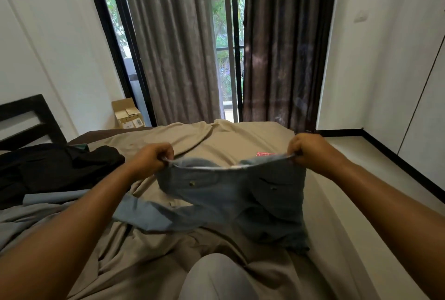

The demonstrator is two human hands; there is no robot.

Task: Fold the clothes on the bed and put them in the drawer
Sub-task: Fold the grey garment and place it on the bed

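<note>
Nearest, at the bottom middle, a knee in pale grey cloth (216, 275) rests on the bed's rumpled taupe sheet (240, 140); to the near left a slate-blue cloth (29, 215) lies flat across the sheet; just beyond the knee hangs the faded blue denim shirt with metal snap pockets (231, 193), held up above the middle of the bed, its lower edge sagging down to the sheet and a paler blue part trailing off to the left; the left hand (151, 157) has its fingers curled tight, pinching the left end of the shirt's top edge; the right hand (305, 150) is clenched the same way on the right end, so the edge stretches between them; behind that edge a small red-and-white checked item (263, 154) peeks out on the sheet, too hidden to identify; on the left of the bed, further off, lies a crumpled black garment (55, 167); beyond it stands a black slatted headboard (31, 116); on the far left floor sits an open brown cardboard box (127, 114); at the far end hang a grey curtain (178, 46) and a dark brown curtain (284, 46), parted over a glass door (227, 34) showing greenery.
</note>
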